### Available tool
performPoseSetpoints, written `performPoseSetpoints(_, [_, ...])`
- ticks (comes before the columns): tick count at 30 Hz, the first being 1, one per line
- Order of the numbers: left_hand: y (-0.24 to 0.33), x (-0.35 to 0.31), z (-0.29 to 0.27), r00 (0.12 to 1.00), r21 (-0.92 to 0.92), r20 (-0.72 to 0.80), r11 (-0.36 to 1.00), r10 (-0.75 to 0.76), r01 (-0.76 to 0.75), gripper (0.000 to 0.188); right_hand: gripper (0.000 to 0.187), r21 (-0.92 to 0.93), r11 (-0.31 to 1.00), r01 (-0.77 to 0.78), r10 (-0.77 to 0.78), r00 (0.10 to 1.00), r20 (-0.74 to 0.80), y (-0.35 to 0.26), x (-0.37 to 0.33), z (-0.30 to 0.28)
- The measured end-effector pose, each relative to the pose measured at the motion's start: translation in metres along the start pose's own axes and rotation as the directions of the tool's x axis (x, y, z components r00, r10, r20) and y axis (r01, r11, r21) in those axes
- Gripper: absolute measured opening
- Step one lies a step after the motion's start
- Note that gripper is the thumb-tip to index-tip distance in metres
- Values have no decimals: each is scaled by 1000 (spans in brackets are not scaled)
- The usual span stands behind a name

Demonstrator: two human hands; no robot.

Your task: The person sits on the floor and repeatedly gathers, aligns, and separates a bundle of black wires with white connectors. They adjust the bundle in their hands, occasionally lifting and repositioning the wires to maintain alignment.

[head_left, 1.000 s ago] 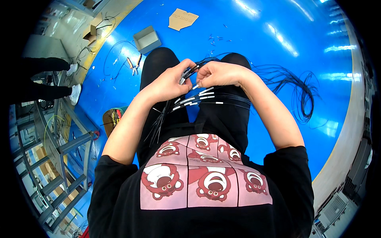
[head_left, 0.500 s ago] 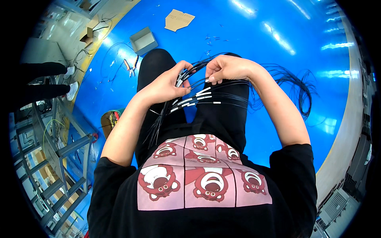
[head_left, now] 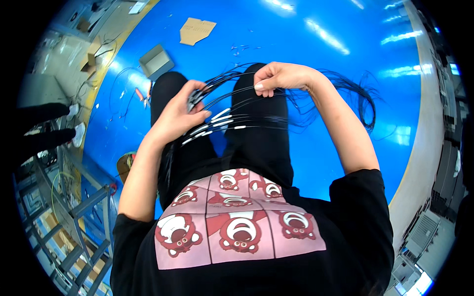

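My left hand [head_left: 178, 111] is closed around a bunch of thin black wires above my left thigh. Dark wire ends show between its fingers, partly hidden. Across from it, my right hand [head_left: 282, 78] pinches one or more black wires over my right knee. Black wires [head_left: 240, 91] stretch between both hands. Below them, more black wires [head_left: 266, 120] with white sleeves [head_left: 222, 119] lie over my thighs. Their long free ends form a loose tangle [head_left: 366, 101] beyond my right forearm.
On the blue floor [head_left: 316, 163] are an open grey box [head_left: 157, 63], a flat cardboard piece [head_left: 197, 31] and orange-handled pliers [head_left: 139, 93]. A metal frame [head_left: 91, 202] and another person's legs [head_left: 42, 121] are at the left.
My hands are farther apart, with a longer stretch of wire between them. The right hand has moved right and away from me relative to my lap. The whole view has shifted.
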State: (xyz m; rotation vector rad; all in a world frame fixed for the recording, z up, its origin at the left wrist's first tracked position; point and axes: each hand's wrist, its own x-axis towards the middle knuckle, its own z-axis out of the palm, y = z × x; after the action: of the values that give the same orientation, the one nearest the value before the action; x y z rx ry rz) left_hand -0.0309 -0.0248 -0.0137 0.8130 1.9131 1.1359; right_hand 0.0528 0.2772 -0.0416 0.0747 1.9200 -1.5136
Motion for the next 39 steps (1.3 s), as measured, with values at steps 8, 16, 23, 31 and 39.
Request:
performPoseSetpoints(8, [-1, 0, -11, 998, 22, -52, 999, -37, 38, 49, 33, 133, 986, -105, 121, 985, -122, 42, -72, -45])
performPoseSetpoints(16, [2, 0, -8, 990, 183, -138, 983, 28, -2, 40, 22, 22, 997, -78, 81, 971, -224, 54, -135, -77])
performPoseSetpoints(23, [3, -3, -2, 983, 221, -168, 975, 71, -33, 38, 15, -106, 961, -254, 180, 872, -455, 83, -171, -121])
performPoseSetpoints(31, [-14, 4, 7, 953, 302, -217, 943, 211, -140, 50, 20, -406, 891, -202, -289, 438, -851, 108, -66, -92])
performPoseSetpoints(39, [-25, 3, -2, 989, 49, -101, 993, 108, -103, 50, 10, -567, 763, 310, -633, 536, -559, -17, 1, 66])
